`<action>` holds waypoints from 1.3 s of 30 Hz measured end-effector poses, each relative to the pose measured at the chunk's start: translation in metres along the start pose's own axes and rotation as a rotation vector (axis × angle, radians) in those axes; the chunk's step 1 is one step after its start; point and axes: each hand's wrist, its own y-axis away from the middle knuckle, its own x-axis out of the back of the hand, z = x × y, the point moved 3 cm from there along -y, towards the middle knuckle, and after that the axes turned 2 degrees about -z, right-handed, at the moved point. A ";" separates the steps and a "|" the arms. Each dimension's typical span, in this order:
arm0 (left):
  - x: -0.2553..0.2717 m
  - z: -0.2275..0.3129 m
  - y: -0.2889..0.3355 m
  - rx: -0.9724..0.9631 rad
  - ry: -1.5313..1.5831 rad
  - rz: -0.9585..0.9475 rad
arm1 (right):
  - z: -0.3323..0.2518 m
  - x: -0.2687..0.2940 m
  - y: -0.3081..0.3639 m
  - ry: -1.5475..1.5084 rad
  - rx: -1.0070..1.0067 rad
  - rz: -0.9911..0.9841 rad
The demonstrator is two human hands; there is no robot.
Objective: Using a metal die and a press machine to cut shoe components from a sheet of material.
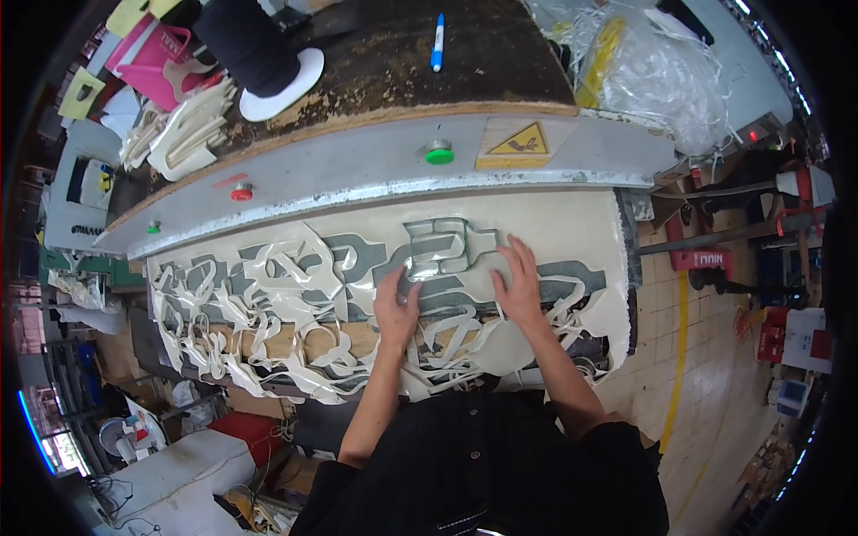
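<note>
A dark green steel cutting die [439, 239], an outline of thin upright blades, lies on a cream sheet [545, 210] in front of me. My left hand [396, 305] rests by the die's near left corner, thumb and fingers apart. At the die's right end is my right hand [520, 284], its fingers spread and one fingertip close to the blade edge. Neither hand has closed round anything; whether the fingertips touch the die I cannot tell. Around and below the hands spread cut-out cream scraps [308, 268], with grey board showing through the gaps.
Beyond the sheet runs a grey machine beam [357, 170] with a green button [439, 153], a red button [241, 191] and a yellow warning sign [520, 143]. On top sit a blue marker [438, 43], a black thread cone [246, 45], a pink bin [150, 55] and clear plastic bags [661, 85].
</note>
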 end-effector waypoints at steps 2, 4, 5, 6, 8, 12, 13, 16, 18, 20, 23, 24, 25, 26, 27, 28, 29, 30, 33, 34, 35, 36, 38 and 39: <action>0.007 0.009 -0.023 -0.116 -0.055 0.049 | -0.013 0.010 0.016 -0.140 -0.039 -0.045; 0.009 0.026 -0.036 -0.098 0.010 0.011 | -0.005 0.020 0.057 -0.137 -0.005 -0.394; 0.006 0.030 -0.046 -0.042 0.126 0.006 | -0.011 0.023 0.072 -0.170 0.011 -0.546; 0.002 0.041 -0.061 -0.054 0.128 0.009 | -0.013 0.026 0.081 -0.196 0.021 -0.696; -0.008 0.075 -0.090 -0.056 0.240 -0.015 | -0.016 0.032 0.083 -0.149 0.102 -0.729; -0.034 0.140 -0.151 -0.093 0.189 0.111 | -0.002 0.029 0.060 -0.056 0.180 -0.679; -0.035 0.129 -0.172 -0.220 0.079 0.289 | 0.006 0.011 0.059 -0.075 0.178 -0.693; -0.052 0.136 -0.196 -0.112 0.112 0.185 | 0.027 -0.006 0.036 -0.127 0.198 -0.658; -0.020 0.098 -0.192 -0.163 -0.047 0.207 | -0.003 -0.018 0.009 -0.174 0.222 -0.643; -0.016 0.079 -0.167 -0.267 -0.064 0.087 | -0.010 -0.014 -0.005 -0.108 0.225 -0.600; -0.033 0.041 -0.119 -0.187 0.089 -0.208 | -0.002 -0.008 -0.013 -0.078 0.161 -0.604; -0.027 0.037 -0.102 -0.164 0.041 -0.260 | -0.003 -0.008 -0.016 -0.079 0.160 -0.590; -0.016 0.030 -0.086 -0.091 -0.053 -0.320 | -0.007 -0.008 -0.014 -0.087 0.151 -0.590; -0.002 0.027 -0.070 -0.167 -0.084 -0.335 | -0.016 -0.011 -0.014 -0.104 0.155 -0.598; 0.006 0.016 -0.057 -0.187 -0.133 -0.345 | -0.021 -0.011 -0.010 -0.092 0.149 -0.585; 0.017 -0.001 -0.044 -0.191 -0.194 -0.337 | -0.030 -0.012 -0.005 -0.093 0.163 -0.586; 0.021 -0.001 -0.032 -0.289 -0.230 -0.369 | -0.026 -0.013 0.003 -0.062 0.147 -0.545; 0.019 0.012 -0.025 -0.374 -0.276 -0.395 | -0.023 -0.013 0.011 -0.037 0.140 -0.510; 0.005 0.051 0.000 -0.416 -0.328 -0.463 | -0.017 0.011 0.033 -0.037 -0.008 -0.509; 0.001 0.054 0.001 -0.506 -0.290 -0.472 | -0.018 0.019 0.034 -0.016 0.005 -0.480; 0.001 0.067 0.005 -0.476 -0.274 -0.493 | -0.018 0.025 0.033 0.035 -0.004 -0.517; 0.000 0.075 0.009 -0.414 -0.285 -0.495 | -0.020 0.031 0.030 0.092 -0.018 -0.547; 0.001 0.086 0.012 -0.408 -0.305 -0.425 | -0.028 0.032 0.028 0.145 -0.024 -0.517; 0.001 0.083 0.012 -0.439 -0.312 -0.314 | -0.033 0.030 0.023 0.135 -0.008 -0.534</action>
